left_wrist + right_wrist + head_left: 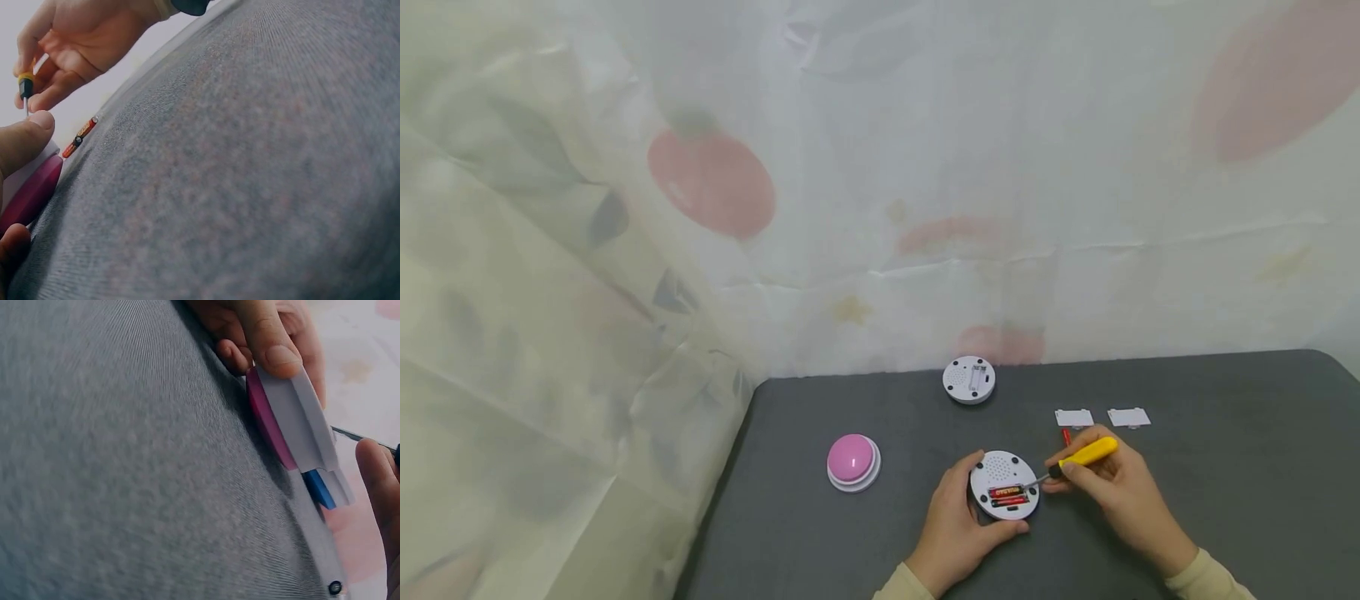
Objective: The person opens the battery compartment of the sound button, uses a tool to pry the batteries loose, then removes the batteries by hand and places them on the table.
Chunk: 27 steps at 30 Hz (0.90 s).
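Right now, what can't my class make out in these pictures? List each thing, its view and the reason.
Markings on the batteries in the round device: head view, too small to read.
Tip of the screwdriver: head view, too small to tell whether it touches a battery.
Part of the loose red battery: head view, covered by the right hand.
Underside of the pink button: head view, faces the table.
Part of the left hand: left wrist view, cut off by the left edge.

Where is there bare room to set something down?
Bare tabletop lies right of the white covers and right hand, and below the pink button, left of the left hand. It is crowded around the held device, between both hands and the screwdriver.
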### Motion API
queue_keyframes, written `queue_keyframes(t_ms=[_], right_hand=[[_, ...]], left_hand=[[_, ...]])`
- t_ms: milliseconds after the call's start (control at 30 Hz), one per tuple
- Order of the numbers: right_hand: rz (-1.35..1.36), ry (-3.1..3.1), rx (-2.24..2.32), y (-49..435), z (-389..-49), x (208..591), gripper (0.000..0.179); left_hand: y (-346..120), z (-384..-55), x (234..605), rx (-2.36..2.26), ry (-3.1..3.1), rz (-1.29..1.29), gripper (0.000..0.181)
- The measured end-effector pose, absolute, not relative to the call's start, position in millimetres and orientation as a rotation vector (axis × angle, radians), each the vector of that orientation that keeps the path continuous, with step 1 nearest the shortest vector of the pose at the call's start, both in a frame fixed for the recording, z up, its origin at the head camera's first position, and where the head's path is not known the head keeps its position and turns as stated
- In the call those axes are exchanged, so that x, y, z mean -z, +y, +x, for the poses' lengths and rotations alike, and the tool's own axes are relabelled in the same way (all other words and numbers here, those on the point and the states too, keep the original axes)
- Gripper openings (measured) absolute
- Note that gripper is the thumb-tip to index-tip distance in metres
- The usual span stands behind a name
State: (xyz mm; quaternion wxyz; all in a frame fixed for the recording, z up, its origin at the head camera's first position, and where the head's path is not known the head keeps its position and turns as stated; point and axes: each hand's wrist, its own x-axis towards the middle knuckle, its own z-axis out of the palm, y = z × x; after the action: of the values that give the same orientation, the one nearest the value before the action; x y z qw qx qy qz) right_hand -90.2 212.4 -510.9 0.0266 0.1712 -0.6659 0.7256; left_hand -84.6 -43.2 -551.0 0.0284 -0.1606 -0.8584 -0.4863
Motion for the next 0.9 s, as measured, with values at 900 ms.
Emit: queue_keyframes(t_ms=[900], right_hand=[[0.325,-1.815,-2.502,219.5,-95.9,520.6,0.008]], left_hand=[[-43.4,-85.2,549.4,1.41,-2.654,-0.563,0.106]])
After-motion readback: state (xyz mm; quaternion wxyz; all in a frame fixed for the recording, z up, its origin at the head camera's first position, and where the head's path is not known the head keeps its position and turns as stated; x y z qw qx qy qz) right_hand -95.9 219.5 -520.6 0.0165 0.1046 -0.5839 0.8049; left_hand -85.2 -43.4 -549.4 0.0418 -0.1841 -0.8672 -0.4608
